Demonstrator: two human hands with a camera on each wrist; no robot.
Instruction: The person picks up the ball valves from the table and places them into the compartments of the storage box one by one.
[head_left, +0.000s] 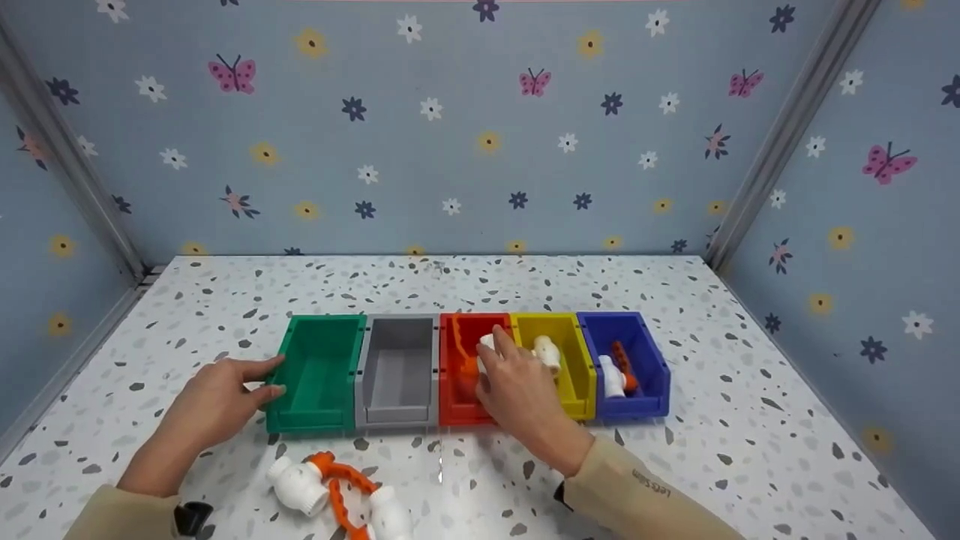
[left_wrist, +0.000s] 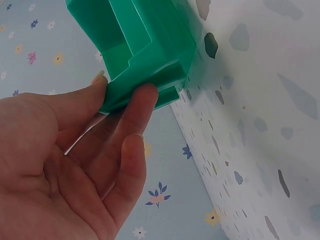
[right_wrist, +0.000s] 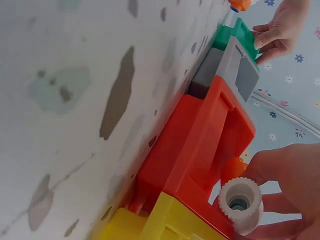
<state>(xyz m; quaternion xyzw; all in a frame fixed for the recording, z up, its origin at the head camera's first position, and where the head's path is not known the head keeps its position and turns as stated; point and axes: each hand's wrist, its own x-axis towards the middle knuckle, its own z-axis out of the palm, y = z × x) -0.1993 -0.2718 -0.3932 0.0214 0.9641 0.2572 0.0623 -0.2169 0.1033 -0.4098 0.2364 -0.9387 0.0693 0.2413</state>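
Head view: above and on the near side of the green bin [head_left: 319,375], facing forward and down, at moderate range. Left wrist view: close beside the green bin, tilted. Right wrist view: right of the green bin, low, tilted, facing towards it past the nearer red bin [head_left: 466,413]. All three share the green bin.

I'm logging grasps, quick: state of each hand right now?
Left hand: closed, gripping the edge of the green plastic bin.
Right hand: closed, holding a white plastic piece with a round, ribbed end.
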